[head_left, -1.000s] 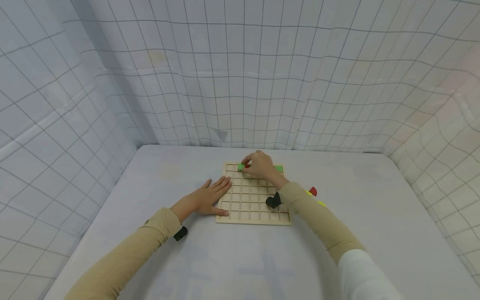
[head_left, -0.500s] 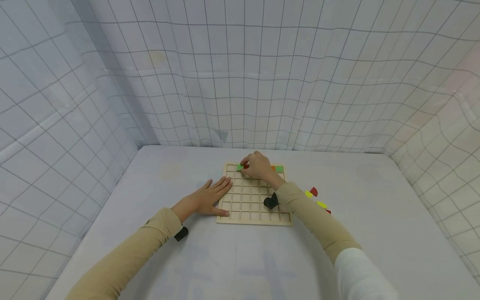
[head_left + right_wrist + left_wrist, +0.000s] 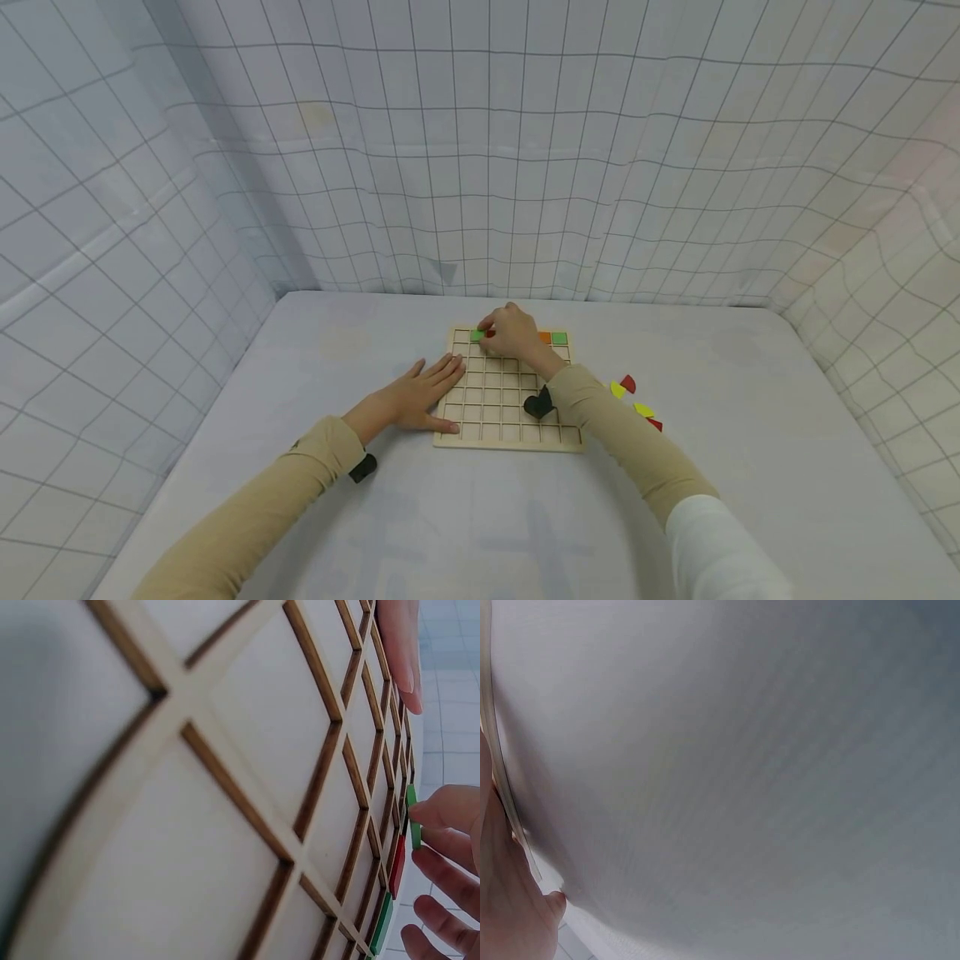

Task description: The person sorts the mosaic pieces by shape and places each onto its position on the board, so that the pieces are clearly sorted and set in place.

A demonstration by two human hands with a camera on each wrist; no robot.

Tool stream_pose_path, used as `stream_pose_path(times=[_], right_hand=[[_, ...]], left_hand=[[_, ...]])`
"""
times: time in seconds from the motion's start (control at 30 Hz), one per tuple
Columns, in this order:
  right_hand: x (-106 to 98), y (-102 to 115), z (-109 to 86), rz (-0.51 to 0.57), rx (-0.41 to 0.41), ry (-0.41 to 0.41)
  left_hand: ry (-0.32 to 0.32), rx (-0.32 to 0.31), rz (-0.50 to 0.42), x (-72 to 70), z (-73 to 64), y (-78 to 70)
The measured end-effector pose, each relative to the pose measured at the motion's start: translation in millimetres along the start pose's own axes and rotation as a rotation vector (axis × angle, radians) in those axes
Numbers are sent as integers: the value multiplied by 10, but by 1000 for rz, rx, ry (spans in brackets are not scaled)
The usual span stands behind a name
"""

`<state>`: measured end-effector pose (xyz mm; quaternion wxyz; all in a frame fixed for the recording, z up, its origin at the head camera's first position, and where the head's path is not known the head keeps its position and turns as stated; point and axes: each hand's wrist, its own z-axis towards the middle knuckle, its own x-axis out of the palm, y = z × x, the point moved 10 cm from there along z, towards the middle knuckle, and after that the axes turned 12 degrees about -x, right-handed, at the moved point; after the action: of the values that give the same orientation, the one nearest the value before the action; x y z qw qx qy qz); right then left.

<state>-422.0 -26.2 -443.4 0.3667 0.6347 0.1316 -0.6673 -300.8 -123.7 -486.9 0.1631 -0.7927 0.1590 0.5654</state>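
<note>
A wooden grid board (image 3: 491,446) lies on the table, divided into square cells. My right hand (image 3: 513,332) is over its far row and pinches a green square tile (image 3: 414,817) between thumb and fingers, near the far left corner. Right beside that tile a red tile (image 3: 397,866) sits in the row, followed by another green tile (image 3: 381,922). Farther right along the row are an orange tile (image 3: 545,337) and a green corner tile (image 3: 559,338). My left hand (image 3: 415,398) rests with fingers spread on the board's left edge. Part of the far row is hidden behind the right hand.
Loose pieces lie right of the board: a red piece (image 3: 628,384), a yellow piece (image 3: 617,389), another yellow piece (image 3: 643,410) and a red one (image 3: 655,424). Black devices sit at both wrists. White grid-lined curtains (image 3: 510,167) hang around the table.
My right hand has shifted slightly left along the far row with the green tile. The orange tile and the loose pieces have come into fuller view. The left hand stays put.
</note>
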Motion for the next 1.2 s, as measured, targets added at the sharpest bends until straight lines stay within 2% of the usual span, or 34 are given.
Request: stream_pose_path(times=[0.67,1.2], right_hand=[[49,-23,5,-2,5,7],[-45,-93,-81,3,20,-20]], left_hand=[[-7,-3,16,8,4,-2],[7,-8,25,28,20,10]])
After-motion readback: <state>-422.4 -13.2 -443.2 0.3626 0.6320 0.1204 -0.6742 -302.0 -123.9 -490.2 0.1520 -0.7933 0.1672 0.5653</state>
